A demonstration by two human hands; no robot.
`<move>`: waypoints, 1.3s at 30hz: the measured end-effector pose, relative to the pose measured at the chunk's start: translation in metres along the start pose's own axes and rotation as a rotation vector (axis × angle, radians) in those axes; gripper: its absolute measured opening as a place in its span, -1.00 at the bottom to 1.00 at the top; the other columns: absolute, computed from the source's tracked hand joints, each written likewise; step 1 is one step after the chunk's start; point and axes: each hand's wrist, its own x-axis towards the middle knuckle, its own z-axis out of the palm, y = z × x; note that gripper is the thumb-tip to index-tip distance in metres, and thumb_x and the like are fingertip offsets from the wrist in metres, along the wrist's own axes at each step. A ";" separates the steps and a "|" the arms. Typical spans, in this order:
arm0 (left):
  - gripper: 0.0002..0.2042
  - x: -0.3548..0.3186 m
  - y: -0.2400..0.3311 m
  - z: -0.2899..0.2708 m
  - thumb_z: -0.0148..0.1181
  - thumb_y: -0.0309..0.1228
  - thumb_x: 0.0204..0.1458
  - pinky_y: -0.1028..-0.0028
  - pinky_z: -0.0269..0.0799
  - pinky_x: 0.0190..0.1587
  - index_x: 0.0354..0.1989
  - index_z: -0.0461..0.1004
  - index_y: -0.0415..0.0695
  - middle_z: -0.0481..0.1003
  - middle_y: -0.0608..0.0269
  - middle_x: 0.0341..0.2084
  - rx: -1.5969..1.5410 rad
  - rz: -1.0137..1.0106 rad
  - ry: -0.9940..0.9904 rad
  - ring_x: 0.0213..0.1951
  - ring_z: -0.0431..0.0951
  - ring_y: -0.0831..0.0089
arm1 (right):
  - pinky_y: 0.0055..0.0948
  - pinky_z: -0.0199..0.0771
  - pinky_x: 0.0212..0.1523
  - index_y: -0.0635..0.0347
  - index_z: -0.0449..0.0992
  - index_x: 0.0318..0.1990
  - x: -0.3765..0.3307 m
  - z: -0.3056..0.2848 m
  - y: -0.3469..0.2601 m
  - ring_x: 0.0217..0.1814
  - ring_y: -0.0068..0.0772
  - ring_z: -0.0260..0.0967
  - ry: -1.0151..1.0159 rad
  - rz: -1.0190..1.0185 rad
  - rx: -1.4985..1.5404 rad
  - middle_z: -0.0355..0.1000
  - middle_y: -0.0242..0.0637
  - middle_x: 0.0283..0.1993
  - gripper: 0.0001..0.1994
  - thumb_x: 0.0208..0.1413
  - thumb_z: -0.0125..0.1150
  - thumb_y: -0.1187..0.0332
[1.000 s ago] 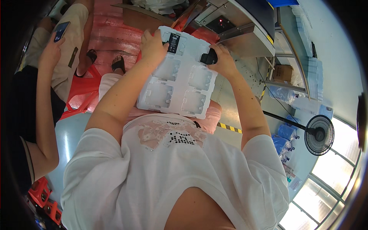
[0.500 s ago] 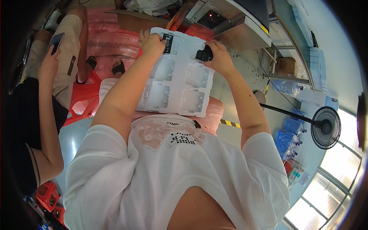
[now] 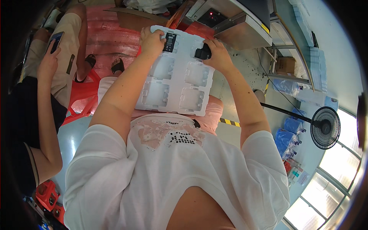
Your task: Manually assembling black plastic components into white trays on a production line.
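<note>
A white plastic tray (image 3: 177, 78) with several moulded compartments lies across my lap. In its far left compartment lies a flat black battery (image 3: 170, 42) with white print. My left hand (image 3: 151, 43) is closed at the tray's far left edge, its thumb beside the battery and other fingertips partly hidden. At the far right compartment, my right hand (image 3: 217, 56) has its fingers curled around a black part (image 3: 202, 52), whose right side the hand covers. That part's exact kind cannot be made out. The nearer compartments hold nothing visible.
On my left sits a person holding a phone (image 3: 56, 40), near a red plastic stool (image 3: 82, 97). A metal machine cabinet (image 3: 245, 32) stands ahead right. A black fan (image 3: 325, 127) and blue-wrapped bottles (image 3: 285, 142) are at right.
My left thumb has drawn slightly left, showing more of the battery. My right hand has shifted slightly leftward with the black part. The tray has moved a little away from me.
</note>
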 end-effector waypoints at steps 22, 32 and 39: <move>-0.55 -0.097 -0.024 -0.047 0.21 -0.29 -0.13 0.26 0.15 0.06 -0.07 0.31 -0.25 0.26 -0.12 -0.08 -0.380 0.011 0.046 0.00 0.23 0.03 | -0.25 0.24 0.08 0.03 0.28 0.04 0.003 0.017 -0.089 0.09 -0.05 0.17 -0.107 -0.222 0.196 0.25 -0.11 0.01 -0.30 -0.42 0.40 0.32; -0.47 -0.111 -0.034 -0.059 0.17 -0.20 -0.09 0.29 0.12 0.08 -0.01 0.27 -0.33 0.30 -0.15 -0.10 -0.378 -0.111 0.098 0.00 0.23 0.05 | -0.22 0.26 0.05 -0.01 0.31 0.02 0.010 0.051 -0.123 0.09 -0.03 0.16 -0.088 -0.344 0.104 0.22 -0.07 0.04 -0.32 -0.43 0.41 0.32; -0.32 -0.108 -0.039 -0.041 0.21 -0.12 -0.13 0.21 0.14 0.09 0.09 0.16 -0.31 0.20 -0.26 -0.01 -0.361 -0.108 -0.024 0.06 0.19 -0.05 | -0.26 0.24 0.07 0.02 0.30 0.03 -0.018 0.010 -0.105 0.07 -0.05 0.19 -0.010 -0.159 0.161 0.23 -0.12 0.03 -0.31 -0.42 0.40 0.32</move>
